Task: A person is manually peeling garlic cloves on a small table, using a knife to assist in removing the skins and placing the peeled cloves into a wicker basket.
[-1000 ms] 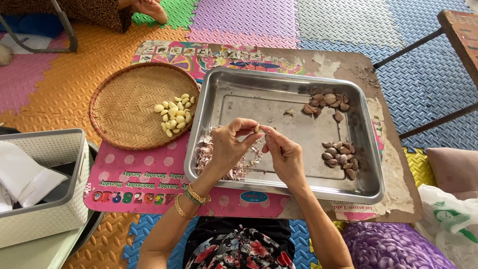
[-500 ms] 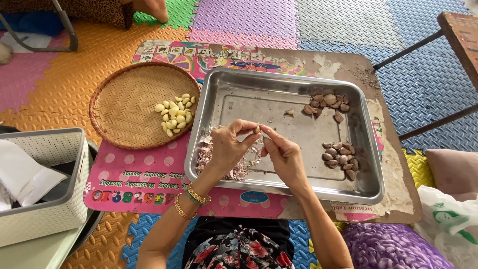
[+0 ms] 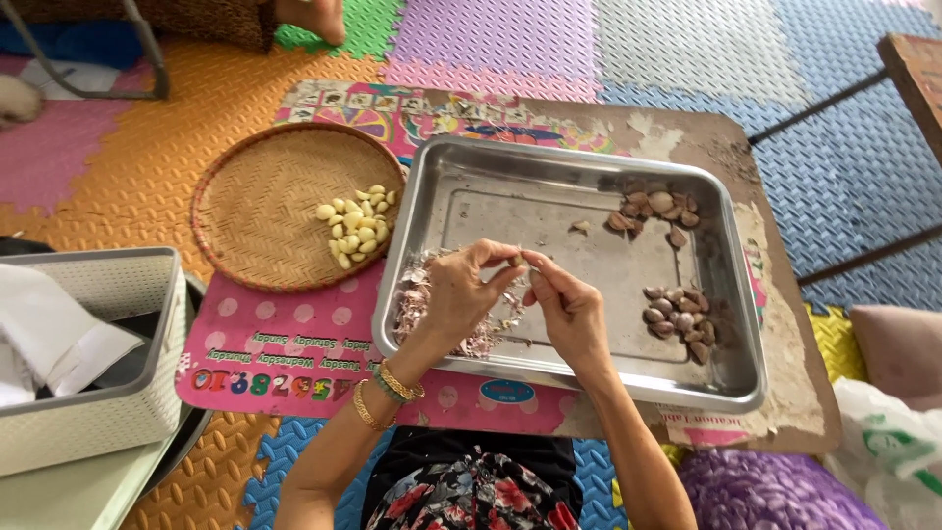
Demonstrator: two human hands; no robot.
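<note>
My left hand (image 3: 461, 294) and my right hand (image 3: 567, 306) meet over the near left part of a steel tray (image 3: 549, 157). Both pinch one small garlic clove (image 3: 518, 259) between their fingertips. Under my left hand lies a heap of papery pinkish garlic skins (image 3: 412, 294). Unpeeled brown cloves sit in two groups in the tray, one at the far right (image 3: 653, 206) and one at the near right (image 3: 677, 312). Left of the tray, a round woven basket (image 3: 255, 211) carries several peeled pale yellow cloves (image 3: 355, 224).
Tray and basket rest on a low worn board (image 3: 785, 363) with a pink printed mat, over coloured foam floor tiles. A white slatted bin (image 3: 108, 393) with paper stands at the left. A dark metal table leg (image 3: 844, 98) crosses the right. Another person's foot (image 3: 312, 15) shows at the top.
My hands stay in the same place over the tray, with only small finger movement on the clove. Nothing else has moved.
</note>
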